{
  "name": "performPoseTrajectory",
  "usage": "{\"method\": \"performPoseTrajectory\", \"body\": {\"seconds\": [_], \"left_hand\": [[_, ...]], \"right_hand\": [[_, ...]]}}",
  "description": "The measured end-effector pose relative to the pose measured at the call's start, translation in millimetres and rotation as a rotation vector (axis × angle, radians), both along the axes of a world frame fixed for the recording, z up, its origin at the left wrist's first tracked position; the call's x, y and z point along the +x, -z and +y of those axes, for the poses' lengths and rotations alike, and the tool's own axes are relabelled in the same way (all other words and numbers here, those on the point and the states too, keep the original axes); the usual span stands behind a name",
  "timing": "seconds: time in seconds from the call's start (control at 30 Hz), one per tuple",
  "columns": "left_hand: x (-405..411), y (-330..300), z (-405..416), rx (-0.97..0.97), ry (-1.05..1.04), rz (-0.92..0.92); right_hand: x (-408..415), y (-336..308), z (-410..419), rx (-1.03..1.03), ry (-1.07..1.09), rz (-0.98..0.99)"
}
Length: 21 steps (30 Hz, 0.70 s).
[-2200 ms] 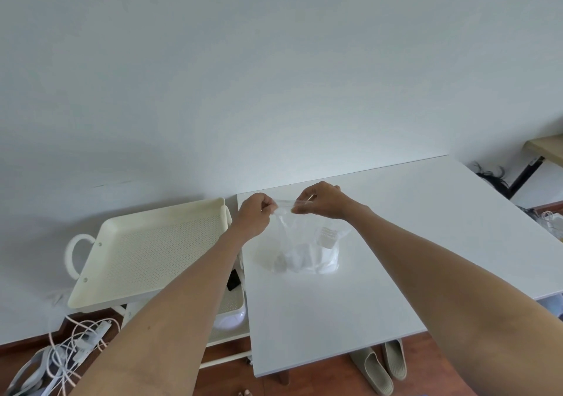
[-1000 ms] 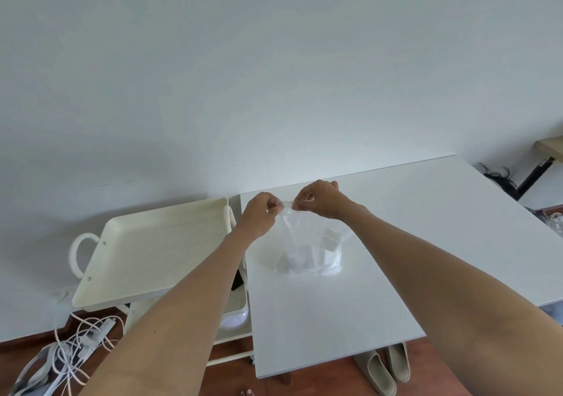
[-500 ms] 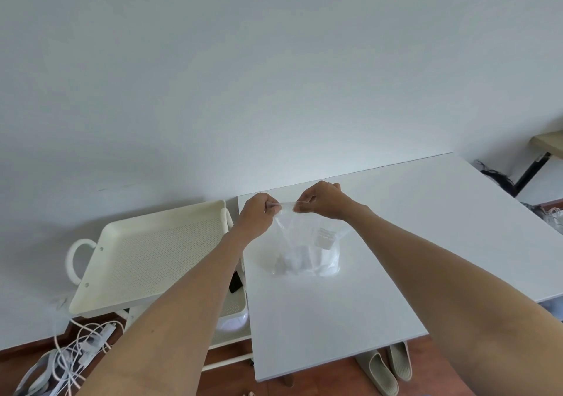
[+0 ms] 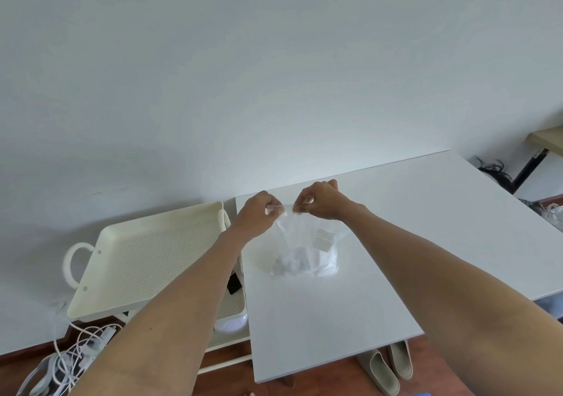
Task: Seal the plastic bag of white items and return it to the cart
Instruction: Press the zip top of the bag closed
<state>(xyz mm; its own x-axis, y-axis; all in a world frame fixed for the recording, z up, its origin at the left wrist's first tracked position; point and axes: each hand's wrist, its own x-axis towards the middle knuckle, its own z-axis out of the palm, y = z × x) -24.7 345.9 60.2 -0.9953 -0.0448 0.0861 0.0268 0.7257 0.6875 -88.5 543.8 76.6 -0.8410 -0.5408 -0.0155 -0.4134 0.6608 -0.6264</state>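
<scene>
A clear plastic bag (image 4: pixel 307 252) with white items in its bottom stands on the white table (image 4: pixel 396 228), held up by its top strip. My left hand (image 4: pixel 256 216) pinches the left end of that strip. My right hand (image 4: pixel 323 202) pinches the strip just to the right, close to the left hand. A small label shows on the bag's right side. The cream cart (image 4: pixel 146 258) with a perforated top tray stands left of the table, touching its edge.
A lower cart shelf holds a black object (image 4: pixel 234 284) and a white rounded item (image 4: pixel 231 324). White cables (image 4: pixel 73 356) lie on the wooden floor at left. Slippers (image 4: pixel 387 368) sit under the table's front edge. A wall rises right behind the table.
Both hands stay pinched on the bag's top strip. They have drawn a little closer together along the strip; the bag has not left the table.
</scene>
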Motion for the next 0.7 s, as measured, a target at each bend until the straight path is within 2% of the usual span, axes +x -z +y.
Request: {"method": "performPoseTrajectory", "body": {"seconds": [0.3,0.47,0.7], "left_hand": [[-3.7,-4.8,6.2,-0.1,-0.01,0.024],[-6.6,-2.9,11.1,-0.101,0.013,-0.038],[-13.3,-2.7,12.5,-0.115,0.03,-0.004]], "right_hand": [[-3.8,-0.5,10.4,-0.025,0.024,-0.051],[-3.5,2.6,12.0,-0.001,0.038,0.003],[-5.0,6.5,4.9,-0.017,-0.006,-0.023]]}}
